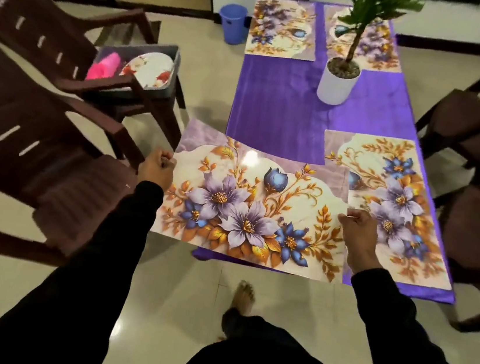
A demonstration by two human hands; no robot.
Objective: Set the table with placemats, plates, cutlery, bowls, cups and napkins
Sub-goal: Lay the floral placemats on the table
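Now both hands grasp one floral placemat (247, 207), centre frame, above near-left corner of table (276, 107). Left hand (157, 166) pinches its left edge; right hand (359, 228) pinches right edge. Mat overhangs table's left side and overlaps second mat (397, 202) lying lower right. Two more mats (281, 28) lie flat at top. White plant pot (337, 84) upper centre. Grey tub (158, 52) with plate (151, 68) sits on chair (77, 38), upper left.
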